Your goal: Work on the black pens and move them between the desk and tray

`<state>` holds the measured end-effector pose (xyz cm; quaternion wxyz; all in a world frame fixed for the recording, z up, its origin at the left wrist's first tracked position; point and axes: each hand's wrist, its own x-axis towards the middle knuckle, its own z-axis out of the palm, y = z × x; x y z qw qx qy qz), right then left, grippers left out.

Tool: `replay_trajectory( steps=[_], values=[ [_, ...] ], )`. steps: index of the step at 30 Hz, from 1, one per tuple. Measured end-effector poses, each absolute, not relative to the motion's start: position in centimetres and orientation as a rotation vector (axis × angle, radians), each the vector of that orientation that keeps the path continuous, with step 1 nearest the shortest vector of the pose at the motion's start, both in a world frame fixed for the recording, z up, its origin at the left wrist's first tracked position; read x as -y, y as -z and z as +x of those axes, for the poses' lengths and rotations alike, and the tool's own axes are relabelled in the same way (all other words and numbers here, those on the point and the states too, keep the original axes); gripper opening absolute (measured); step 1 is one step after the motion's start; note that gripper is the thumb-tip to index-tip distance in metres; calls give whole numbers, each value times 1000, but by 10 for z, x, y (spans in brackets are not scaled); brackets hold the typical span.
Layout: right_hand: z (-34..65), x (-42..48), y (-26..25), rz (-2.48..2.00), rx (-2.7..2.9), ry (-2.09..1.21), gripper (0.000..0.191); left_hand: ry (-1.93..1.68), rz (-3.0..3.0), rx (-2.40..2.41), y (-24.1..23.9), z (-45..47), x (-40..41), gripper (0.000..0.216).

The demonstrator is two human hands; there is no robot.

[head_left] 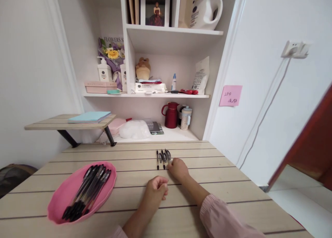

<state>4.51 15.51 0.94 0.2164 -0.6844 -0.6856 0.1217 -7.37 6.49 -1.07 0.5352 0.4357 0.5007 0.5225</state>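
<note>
Three black pens (162,158) lie side by side on the wooden desk (212,182), pointing away from me. My right hand (178,169) rests on the desk with its fingers curled at the near end of the rightmost pen. My left hand (155,190) sits just behind it as a loose fist on the desk, and nothing shows in it. A pink oval tray (62,196) at the front left holds several more black pens (86,193).
A low wooden riser (52,124) with a blue notebook (89,116) stands at the back left. Shelves behind the desk carry a red jug (171,115), a mug (186,117), bottles and boxes. A white wall with a pink note (230,95) borders the right.
</note>
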Motion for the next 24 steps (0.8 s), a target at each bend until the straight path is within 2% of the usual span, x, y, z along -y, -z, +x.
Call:
replay_trajectory(
  steps=[4, 9, 15, 17, 19, 24],
  values=[
    [49, -137, -9, -1790, 1885, -381, 19, -1340, 938, -1168, 9, -78, -72, 26],
    [43, -90, -1, -1397, 1889, -648, 17, -1470, 613, -991, 4, -81, -69, 43],
    [45, -78, -1, -1221, 1999, -946, 19, -1466, 617, -850, -3, -82, -60, 35],
    [52, -98, -7, -1363, 1995, -849, 21, -1473, 595, -872, -4, -82, -60, 31],
    [58, -125, -13, -1578, 1940, -557, 20, -1470, 593, -914, -4, -82, -61, 29],
    [59, -179, -15, -1771, 1827, -413, 17, -1442, 674, -989, -1, -81, -62, 30]
  ],
)
